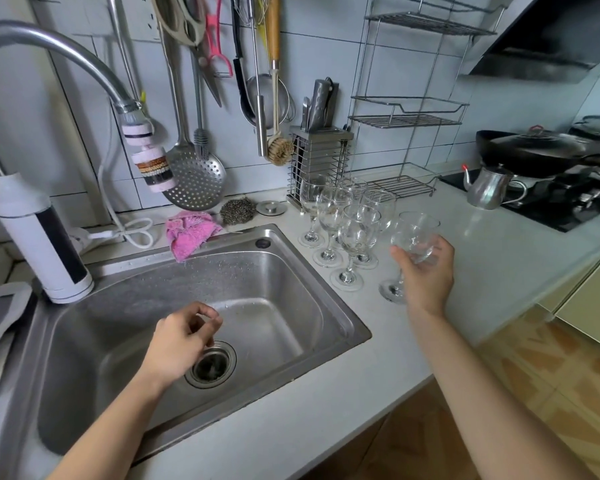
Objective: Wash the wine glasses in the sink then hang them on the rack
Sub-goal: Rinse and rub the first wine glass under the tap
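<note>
Head view: the right hand (426, 268) wraps its fingers and thumb round the bowl of one wine glass (414, 233), which leans over near the front-right of the group. Its foot is low over the worktop (499, 258), and I cannot tell whether it touches. The left hand (181, 341) hangs over the drain (212, 365) in the sink (291, 271), fingers loosely curled with nothing visible in them. The other glasses (343, 223) stand close together on the worktop between the sink's right rim and the held glass.

The step in hand looks like carrying this first glass to the basin. The grip on the bowl should be firm but not squeezing, since thin glass cracks under pinch. Lift the foot well above the neighbouring rims before swinging left, because the cluster lies right in the path. Bringing the free hand up to take the stem would steady it. The steel rim is the likely knock point, so lower the glass inside the basin, under the faucet (66, 53), not across the edge. The wire rack (409, 119) on the wall behind the worktop's back edge waits for later
</note>
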The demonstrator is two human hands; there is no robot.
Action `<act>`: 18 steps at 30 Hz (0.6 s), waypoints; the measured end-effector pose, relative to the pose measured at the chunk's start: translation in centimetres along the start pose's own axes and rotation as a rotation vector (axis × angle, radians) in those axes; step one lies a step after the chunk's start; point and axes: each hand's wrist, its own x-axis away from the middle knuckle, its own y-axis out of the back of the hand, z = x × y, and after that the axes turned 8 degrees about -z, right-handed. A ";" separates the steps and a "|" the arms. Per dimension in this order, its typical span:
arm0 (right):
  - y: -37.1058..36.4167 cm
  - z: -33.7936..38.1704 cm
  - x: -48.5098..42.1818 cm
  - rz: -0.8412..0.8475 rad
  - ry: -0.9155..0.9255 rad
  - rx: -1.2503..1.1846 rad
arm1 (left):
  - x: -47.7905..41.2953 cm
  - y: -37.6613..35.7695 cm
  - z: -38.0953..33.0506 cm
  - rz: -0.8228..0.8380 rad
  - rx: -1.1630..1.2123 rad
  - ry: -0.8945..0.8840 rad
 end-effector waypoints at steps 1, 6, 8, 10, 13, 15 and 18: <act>0.5 0.5 0.2 -0.009 0.006 -0.022 | 0.0 0.0 0.0 0.005 -0.005 0.003; 2.4 4.4 1.5 -0.013 0.055 -0.079 | -0.1 0.0 0.2 0.010 -0.017 -0.009; 3.0 6.1 2.2 -0.002 0.083 -0.109 | -0.1 0.1 0.3 0.009 -0.013 -0.007; 3.3 7.8 3.3 0.039 0.089 -0.150 | -0.2 0.1 0.4 0.010 -0.013 -0.007; 3.1 9.9 5.6 0.162 0.091 -0.203 | 0.0 0.1 0.4 -0.003 0.002 -0.004; 2.4 10.7 7.5 0.266 0.095 -0.237 | 0.0 0.3 0.6 -0.029 0.005 0.001; 0.3 11.1 10.4 0.440 0.051 -0.288 | -0.1 0.8 0.8 -0.080 0.014 0.018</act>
